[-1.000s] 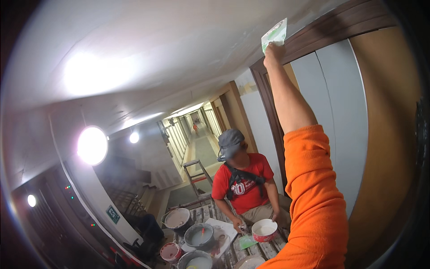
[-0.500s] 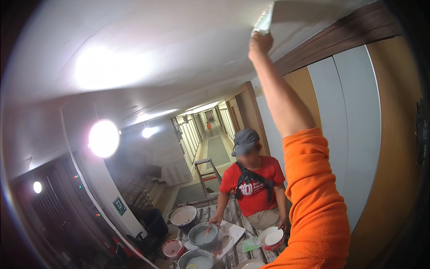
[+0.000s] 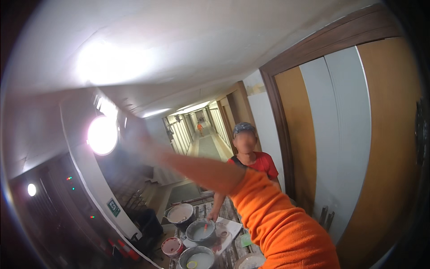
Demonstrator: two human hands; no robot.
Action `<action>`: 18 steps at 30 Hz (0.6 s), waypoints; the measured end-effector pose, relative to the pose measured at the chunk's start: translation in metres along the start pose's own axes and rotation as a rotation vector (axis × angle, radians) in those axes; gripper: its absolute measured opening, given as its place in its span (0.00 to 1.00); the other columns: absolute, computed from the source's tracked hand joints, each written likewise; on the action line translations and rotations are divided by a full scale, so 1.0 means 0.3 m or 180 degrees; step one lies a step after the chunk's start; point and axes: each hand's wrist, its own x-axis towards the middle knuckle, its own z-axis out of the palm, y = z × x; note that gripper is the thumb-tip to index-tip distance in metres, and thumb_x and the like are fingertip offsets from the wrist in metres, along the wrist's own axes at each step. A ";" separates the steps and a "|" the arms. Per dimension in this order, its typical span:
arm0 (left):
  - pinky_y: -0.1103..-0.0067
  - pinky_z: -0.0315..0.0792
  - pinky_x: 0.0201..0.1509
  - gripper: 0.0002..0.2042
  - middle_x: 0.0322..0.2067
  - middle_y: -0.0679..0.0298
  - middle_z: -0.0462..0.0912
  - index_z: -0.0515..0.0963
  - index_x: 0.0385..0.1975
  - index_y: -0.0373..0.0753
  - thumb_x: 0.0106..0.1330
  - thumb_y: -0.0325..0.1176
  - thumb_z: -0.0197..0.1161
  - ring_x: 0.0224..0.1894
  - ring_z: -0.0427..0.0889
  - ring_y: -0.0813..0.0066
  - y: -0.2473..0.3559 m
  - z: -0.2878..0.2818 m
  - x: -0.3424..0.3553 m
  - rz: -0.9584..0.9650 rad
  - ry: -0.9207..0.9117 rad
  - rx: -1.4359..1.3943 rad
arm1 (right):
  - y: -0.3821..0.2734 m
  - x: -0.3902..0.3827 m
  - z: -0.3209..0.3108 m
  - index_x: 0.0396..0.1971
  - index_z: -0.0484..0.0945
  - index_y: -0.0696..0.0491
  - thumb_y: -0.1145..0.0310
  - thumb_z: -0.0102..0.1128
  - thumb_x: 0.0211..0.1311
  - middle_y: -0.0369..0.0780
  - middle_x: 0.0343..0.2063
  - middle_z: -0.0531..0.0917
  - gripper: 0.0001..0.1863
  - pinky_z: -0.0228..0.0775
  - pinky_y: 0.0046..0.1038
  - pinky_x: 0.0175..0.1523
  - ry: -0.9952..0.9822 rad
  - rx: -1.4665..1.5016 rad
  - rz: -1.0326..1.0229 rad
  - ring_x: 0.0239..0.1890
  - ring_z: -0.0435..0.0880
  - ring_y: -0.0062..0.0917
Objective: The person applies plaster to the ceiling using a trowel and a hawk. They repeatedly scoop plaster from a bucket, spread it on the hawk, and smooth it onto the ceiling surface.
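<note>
My right arm, in an orange sleeve (image 3: 282, 215), reaches across from the lower right toward the upper left. My right hand (image 3: 136, 134), smeared by motion, is closed on a pale flat putty blade (image 3: 106, 106). The blade is just below the white ceiling (image 3: 201, 49) and overlaps the bright round lamp (image 3: 103, 135) in view; whether it touches the ceiling I cannot tell. My left hand is out of sight.
Below, a slatted platform (image 3: 204, 209) bears a bucket of pale mix (image 3: 180, 213), a basin (image 3: 200, 230) and several other tubs. A co-worker in a red shirt (image 3: 266, 163) stands beside it, one hand (image 3: 212, 217) at the basin. Doors (image 3: 340, 125) line the right; a corridor (image 3: 207, 145) runs behind.
My right hand has swung from the upper right ceiling leftward and down with the blade, toward the lamp. The co-worker's head has lifted, and my forearm now crosses in front of the co-worker.
</note>
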 end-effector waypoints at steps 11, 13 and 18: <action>0.68 0.76 0.52 0.18 0.48 0.60 0.80 0.74 0.55 0.37 0.74 0.42 0.53 0.49 0.79 0.66 -0.145 -0.235 0.354 0.0067 -0.0308 -0.0021 | -0.319 -1.698 -0.625 0.53 0.75 0.58 0.75 0.60 0.63 0.41 0.52 0.80 0.18 0.71 0.36 0.61 0.0299 0.2468 0.5646 0.54 0.79 0.30; 0.68 0.76 0.52 0.18 0.48 0.60 0.80 0.74 0.55 0.37 0.73 0.41 0.53 0.49 0.79 0.66 -0.153 -0.224 0.383 0.0072 -0.0395 -0.0021 | -0.359 -1.782 -0.794 0.53 0.75 0.58 0.75 0.60 0.62 0.41 0.51 0.81 0.18 0.71 0.37 0.60 0.0468 0.2347 0.5777 0.53 0.80 0.31; 0.68 0.75 0.53 0.18 0.48 0.59 0.80 0.73 0.56 0.37 0.73 0.41 0.52 0.49 0.80 0.66 -0.139 -0.166 0.462 0.0085 -0.0687 0.0084 | -0.456 -1.904 -1.104 0.52 0.76 0.57 0.75 0.60 0.61 0.42 0.48 0.82 0.18 0.73 0.39 0.59 0.1032 0.2095 0.5985 0.51 0.82 0.33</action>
